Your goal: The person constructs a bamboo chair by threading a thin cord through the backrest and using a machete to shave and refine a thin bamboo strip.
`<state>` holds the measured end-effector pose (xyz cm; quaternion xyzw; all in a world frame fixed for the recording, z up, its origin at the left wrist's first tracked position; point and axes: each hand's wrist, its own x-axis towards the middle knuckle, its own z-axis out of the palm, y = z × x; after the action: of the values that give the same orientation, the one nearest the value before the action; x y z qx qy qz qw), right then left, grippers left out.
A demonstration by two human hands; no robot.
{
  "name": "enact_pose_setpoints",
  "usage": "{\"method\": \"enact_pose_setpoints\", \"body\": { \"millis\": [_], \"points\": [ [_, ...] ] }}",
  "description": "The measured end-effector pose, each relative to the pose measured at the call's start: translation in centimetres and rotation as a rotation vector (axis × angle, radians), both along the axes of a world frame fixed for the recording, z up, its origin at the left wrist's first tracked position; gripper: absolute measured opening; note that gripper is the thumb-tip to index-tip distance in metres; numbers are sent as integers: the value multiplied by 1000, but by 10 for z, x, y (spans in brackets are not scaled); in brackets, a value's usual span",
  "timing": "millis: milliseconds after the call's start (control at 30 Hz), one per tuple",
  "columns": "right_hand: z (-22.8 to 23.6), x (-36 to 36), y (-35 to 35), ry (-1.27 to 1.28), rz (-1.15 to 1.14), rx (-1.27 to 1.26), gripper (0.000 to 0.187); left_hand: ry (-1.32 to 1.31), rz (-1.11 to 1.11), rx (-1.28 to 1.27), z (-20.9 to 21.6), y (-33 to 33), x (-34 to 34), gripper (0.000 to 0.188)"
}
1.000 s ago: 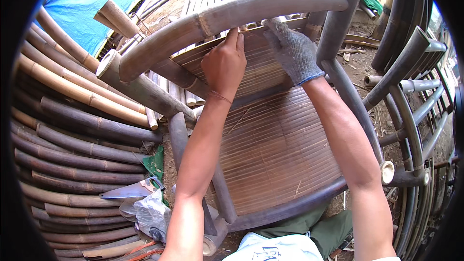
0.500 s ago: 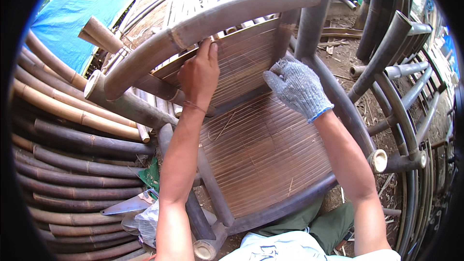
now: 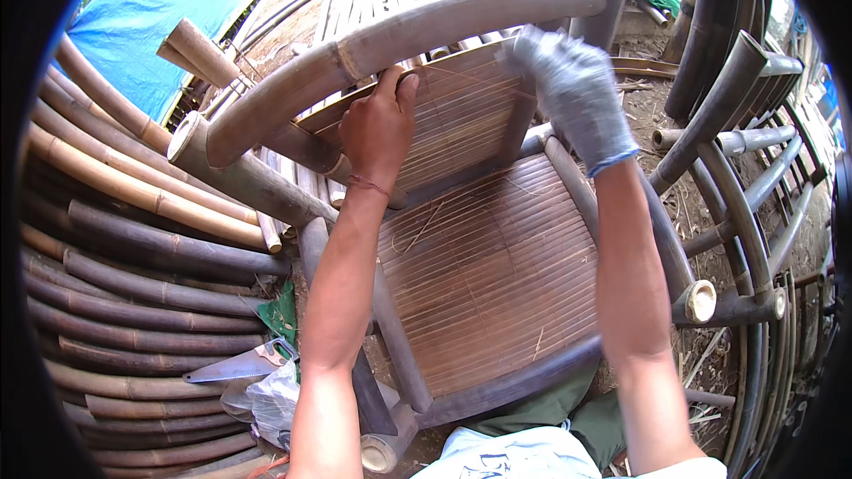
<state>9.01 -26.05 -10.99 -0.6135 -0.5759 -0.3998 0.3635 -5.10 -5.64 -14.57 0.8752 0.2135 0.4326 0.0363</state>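
A dark bamboo chair (image 3: 417, 22) stands in front of me, with a curved top rail and thick pole arms. Its seat (image 3: 497, 275) is made of thin bamboo slats, and a few loose slivers lie on it. A slatted back panel (image 3: 470, 93) fills the space under the top rail. My bare left hand (image 3: 380, 127) is closed over the upper edge of this panel, near its left part. Beside the panel's upper right corner is my right hand (image 3: 572, 93) in a grey knitted glove; motion smears its fingers, so their grip is hidden.
Bamboo poles (image 3: 169, 253) are stacked along the left, with a handsaw (image 3: 238, 365) and a clear plastic bag (image 3: 273, 399) beside them. Another bamboo frame (image 3: 732, 186) stands at the right. A blue tarp (image 3: 169, 22) and more poles lie beyond the chair.
My gloved right hand has moved up and slightly right, from the panel's right side to its upper corner. My left hand keeps its hold on the panel's edge. The view has shifted slightly.
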Motion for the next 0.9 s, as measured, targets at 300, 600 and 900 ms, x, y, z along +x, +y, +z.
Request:
{"method": "enact_pose_setpoints", "body": {
  "millis": [300, 600, 900],
  "points": [
    [-49, -104, 62, 128, 15, -264, 11, 4, 24, -32, 0, 1, -2, 31],
    [-77, -54, 4, 530, -8, -387, 13, -14, 50, -56, -6, 1, 8, 40],
    [-102, -264, -279, 1481, 45, -67, 45, 78, 61, 114, -52, 95, -22, 57]
  ]
}}
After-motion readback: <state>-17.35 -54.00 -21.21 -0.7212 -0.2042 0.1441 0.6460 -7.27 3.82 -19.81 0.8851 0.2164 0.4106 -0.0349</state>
